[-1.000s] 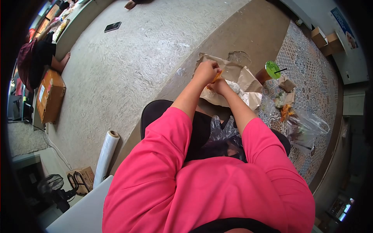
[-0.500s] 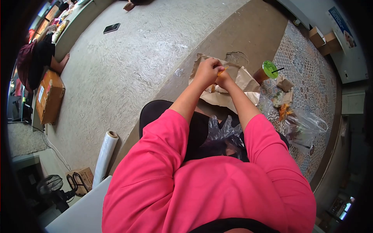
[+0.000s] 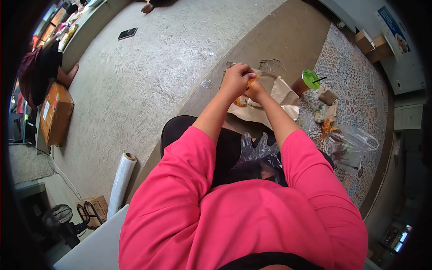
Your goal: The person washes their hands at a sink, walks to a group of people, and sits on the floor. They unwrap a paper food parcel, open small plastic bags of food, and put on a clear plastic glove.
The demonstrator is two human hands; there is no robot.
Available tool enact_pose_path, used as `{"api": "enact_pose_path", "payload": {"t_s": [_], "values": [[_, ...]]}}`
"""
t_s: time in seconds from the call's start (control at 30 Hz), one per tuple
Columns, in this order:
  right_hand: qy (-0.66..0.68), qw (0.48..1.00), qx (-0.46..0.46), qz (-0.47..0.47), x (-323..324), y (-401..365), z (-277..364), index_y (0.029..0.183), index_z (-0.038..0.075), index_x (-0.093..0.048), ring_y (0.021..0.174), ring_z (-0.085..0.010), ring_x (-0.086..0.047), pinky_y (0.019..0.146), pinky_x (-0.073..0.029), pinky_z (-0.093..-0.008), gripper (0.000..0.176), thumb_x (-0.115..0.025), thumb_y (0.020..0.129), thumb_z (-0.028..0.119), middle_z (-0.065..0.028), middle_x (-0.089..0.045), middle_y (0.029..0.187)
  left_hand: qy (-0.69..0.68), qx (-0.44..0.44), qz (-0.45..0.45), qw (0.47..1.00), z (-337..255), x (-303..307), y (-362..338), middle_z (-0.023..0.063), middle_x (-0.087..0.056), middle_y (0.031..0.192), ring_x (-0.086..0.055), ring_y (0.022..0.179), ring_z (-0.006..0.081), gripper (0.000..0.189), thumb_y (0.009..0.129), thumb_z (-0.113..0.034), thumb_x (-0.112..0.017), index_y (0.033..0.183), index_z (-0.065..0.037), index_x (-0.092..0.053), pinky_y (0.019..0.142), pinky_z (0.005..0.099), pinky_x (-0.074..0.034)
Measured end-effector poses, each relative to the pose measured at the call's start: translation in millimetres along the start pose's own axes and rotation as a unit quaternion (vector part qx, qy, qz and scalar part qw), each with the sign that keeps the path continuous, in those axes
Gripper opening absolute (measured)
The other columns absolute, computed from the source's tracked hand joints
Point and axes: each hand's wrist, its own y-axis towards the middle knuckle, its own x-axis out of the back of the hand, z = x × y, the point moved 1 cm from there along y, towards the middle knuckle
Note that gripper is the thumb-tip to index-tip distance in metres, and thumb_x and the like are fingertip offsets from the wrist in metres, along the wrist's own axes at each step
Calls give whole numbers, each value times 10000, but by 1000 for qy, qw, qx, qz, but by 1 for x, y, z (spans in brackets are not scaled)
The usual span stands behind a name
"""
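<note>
Over a sheet of brown paper (image 3: 281, 92) on the floor, my two hands meet around a small orange packet (image 3: 253, 81). My left hand (image 3: 237, 82) is closed, its thumb and fingers pinching the packet's upper part. Just below it, my right hand (image 3: 255, 92) is closed around the lower part, its fingertips partly hidden. Some orange-brown food (image 3: 240, 101) lies on the paper under my hands; my wrists cover part of it. Crumpled clear plastic (image 3: 256, 150) rests on my lap.
To the right stand a green-lidded cup (image 3: 309, 80) with a black straw, crumpled brown paper (image 3: 328, 95) and a clear plastic bag (image 3: 353, 146). A phone (image 3: 128, 33), a roll of plastic film (image 3: 121, 180) and a cardboard box (image 3: 56, 114) are leftward. Another person (image 3: 40, 67) sits at far left.
My left hand has shifted slightly left, and more of the orange packet shows between my hands. More of the food on the paper is uncovered. The view has shifted a little.
</note>
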Motion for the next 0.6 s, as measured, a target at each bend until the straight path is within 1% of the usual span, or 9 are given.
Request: {"api": "enact_pose_path", "payload": {"t_s": [0.13, 0.2, 0.3, 0.33, 0.37, 0.47, 0.53, 0.57, 0.6], "values": [[-24, 999, 21, 3, 0, 3, -3, 841, 43, -545, 766, -203, -547, 670, -424, -305, 202, -588, 643, 39, -92, -583, 788, 40, 2, 11, 999, -7, 3, 0, 115, -528, 734, -508, 683, 237, 139, 693, -137, -581, 763, -17, -573, 642, 299, -394], [-51, 998, -22, 43, 8, -2, 15, 827, 41, -545, 747, -208, -546, 658, -423, -307, 195, -570, 635, 18, -93, -579, 774, 35, -2, 1, 999, -4, 3, 6, 114, -527, 737, -510, 685, 237, 142, 696, -144, -576, 761, -18, -573, 639, 301, -392], [-45, 997, -39, 39, 6, -3, 12, 815, 38, -545, 737, -213, -545, 657, -420, -309, 192, -569, 627, 9, -92, -577, 768, 28, -8, -13, 999, -2, 3, 9, 117, -521, 741, -511, 700, 251, 148, 700, -155, -569, 759, -20, -573, 634, 311, -389], [-50, 996, -52, 61, 8, -1, 12, 857, 23, -549, 797, -211, -542, 670, -427, -303, 260, -624, 608, 27, -103, -584, 837, 52, -12, -13, 999, -3, 3, 7, 114, -527, 747, -516, 700, 264, 129, 689, -141, -583, 740, -23, -582, 633, 318, -398], [-53, 995, -51, 61, 9, 2, 12, 857, 23, -549, 797, -211, -542, 670, -427, -303, 260, -624, 608, 27, -103, -584, 837, 77, -16, -14, 997, -5, 3, 8, 112, -533, 753, -522, 701, 276, 110, 678, -127, -598, 722, -26, -590, 632, 325, -408], [-60, 994, -52, 75, 5, 1, 4, 878, 15, -538, 816, -206, -535, 691, -421, -302, 270, -607, 617, 23, -101, -578, 861, 87, -29, -19, 996, -5, 2, 6, 110, -532, 750, -520, 698, 275, 110, 680, -128, -595, 721, -26, -590, 634, 329, -410], [-38, 998, 18, 55, 3, 4, -3, 921, 15, -518, 856, -202, -519, 725, -410, -298, 308, -593, 623, 22, -101, -564, 908, 79, -30, -16, 996, -5, 0, 5, 110, -530, 747, -519, 697, 273, 110, 680, -125, -595, 721, -24, -588, 632, 327, -409], [-37, 998, 17, 52, 3, 5, -7, 921, 15, -518, 856, -202, -519, 725, -410, -298, 308, -593, 623, 22, -101, -564, 908, 72, -34, -16, 997, -6, 0, 6, 111, -529, 744, -518, 695, 272, 110, 679, -123, -596, 720, -21, -587, 630, 326, -408], [-29, 997, 6, 71, 3, 7, -11, 953, 16, -499, 886, -199, -504, 744, -402, -298, 342, -591, 624, 20, -103, -545, 952, 73, -37, -14, 997, -7, -1, 7, 111, -529, 744, -518, 695, 272, 110, 679, -123, -596, 720, -21, -587, 630, 326, -408]]}}
